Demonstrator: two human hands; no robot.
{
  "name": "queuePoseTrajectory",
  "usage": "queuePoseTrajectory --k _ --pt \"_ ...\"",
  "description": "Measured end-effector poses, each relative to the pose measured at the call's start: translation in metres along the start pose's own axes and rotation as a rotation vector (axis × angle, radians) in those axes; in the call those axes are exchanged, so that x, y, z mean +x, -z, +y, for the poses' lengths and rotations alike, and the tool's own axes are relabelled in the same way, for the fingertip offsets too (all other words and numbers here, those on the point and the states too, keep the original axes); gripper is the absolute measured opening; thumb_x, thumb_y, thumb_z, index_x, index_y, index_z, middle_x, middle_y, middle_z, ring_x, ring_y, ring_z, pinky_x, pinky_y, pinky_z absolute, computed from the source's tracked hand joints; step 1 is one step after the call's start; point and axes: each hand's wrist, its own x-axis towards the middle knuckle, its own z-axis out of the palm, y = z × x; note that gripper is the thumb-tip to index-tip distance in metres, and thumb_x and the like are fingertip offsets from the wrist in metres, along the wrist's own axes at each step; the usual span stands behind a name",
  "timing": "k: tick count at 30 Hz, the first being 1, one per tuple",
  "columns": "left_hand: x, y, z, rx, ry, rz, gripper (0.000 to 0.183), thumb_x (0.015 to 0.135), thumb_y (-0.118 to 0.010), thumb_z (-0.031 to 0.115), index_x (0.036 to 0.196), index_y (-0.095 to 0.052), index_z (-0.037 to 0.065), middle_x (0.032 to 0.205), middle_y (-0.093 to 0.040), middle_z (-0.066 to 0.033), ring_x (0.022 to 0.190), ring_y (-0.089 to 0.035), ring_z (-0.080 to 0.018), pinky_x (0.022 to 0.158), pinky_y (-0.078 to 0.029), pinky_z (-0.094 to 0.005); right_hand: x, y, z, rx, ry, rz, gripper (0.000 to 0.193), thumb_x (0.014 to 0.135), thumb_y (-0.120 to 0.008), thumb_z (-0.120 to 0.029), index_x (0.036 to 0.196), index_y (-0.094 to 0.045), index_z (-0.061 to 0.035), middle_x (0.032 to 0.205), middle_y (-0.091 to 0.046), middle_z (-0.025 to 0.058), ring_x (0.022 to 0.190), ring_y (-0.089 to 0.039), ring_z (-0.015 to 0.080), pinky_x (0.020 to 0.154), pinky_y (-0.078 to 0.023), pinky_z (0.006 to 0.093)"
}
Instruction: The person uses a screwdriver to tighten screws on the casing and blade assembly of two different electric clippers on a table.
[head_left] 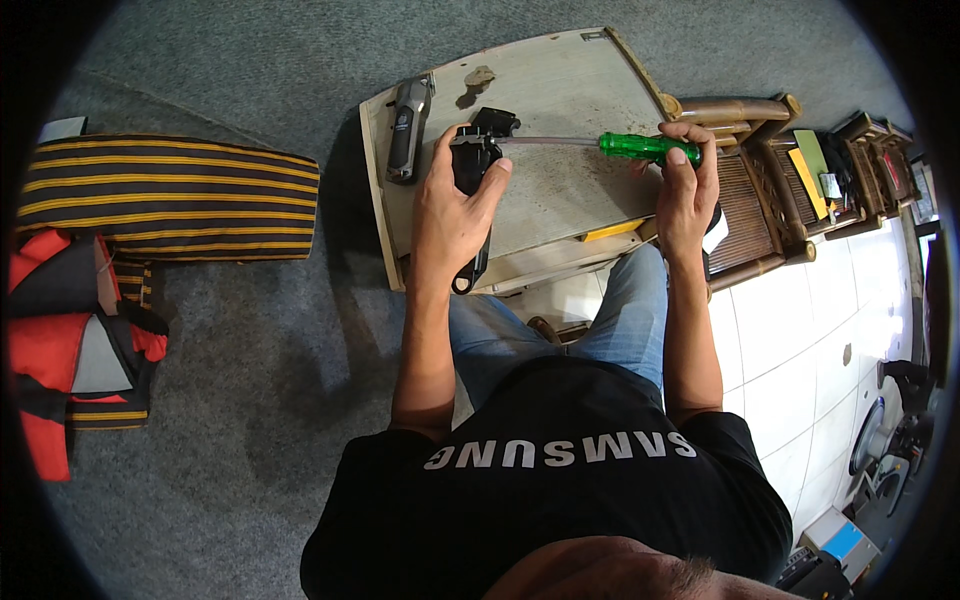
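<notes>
My left hand [450,215] is closed around a black handheld device [474,165] that looks like a hair clipper body. A narrow black end with a loop [465,282] shows below that hand. In my right hand [685,195] is a screwdriver [632,147] with a clear green handle, gripped near the handle's end. Its long shaft runs level to the left, and the tip meets the device's upper part by my left thumb; the exact contact is too small to make out. Just beyond the device sits a black piece [497,121], partly hidden behind it.
A grey hair clipper [408,130] lies at the left of the worn wooden table [560,85]. Something yellow [612,231] rests along the near edge. Bamboo furniture [740,200] stands at the right, a striped cushion [180,200] and red-black fabric [70,350] at the left.
</notes>
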Motion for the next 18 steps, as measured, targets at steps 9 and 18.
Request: queuePoseTrajectory --k 9,18 --pt "-0.0001 -0.0001 0.0017 0.008 0.012 -0.01 0.059 0.098 -0.079 0.03 0.144 -0.057 0.0 0.116 -0.076 -0.0201 0.108 -0.075 -0.0316 0.096 -0.055 -0.0407 0.0003 -0.0043 -0.0061 0.063 -0.029 0.056 0.03 0.111 -0.063 -0.015 0.13 -0.047 0.0012 0.08 -0.066 0.0105 0.07 -0.069 0.0182 0.07 -0.056 0.0302" --pt "0.0008 0.0005 -0.003 0.02 -0.009 -0.006 0.061 0.097 -0.079 0.031 0.144 -0.056 -0.001 0.12 -0.075 -0.0218 0.111 -0.074 -0.0333 0.098 -0.055 -0.0419 0.0 0.002 0.001 0.112 -0.018 0.05 0.03 0.107 -0.072 -0.019 0.111 -0.047 -0.0023 0.079 -0.066 0.0102 0.064 -0.069 0.0196 0.06 -0.057 0.0322"
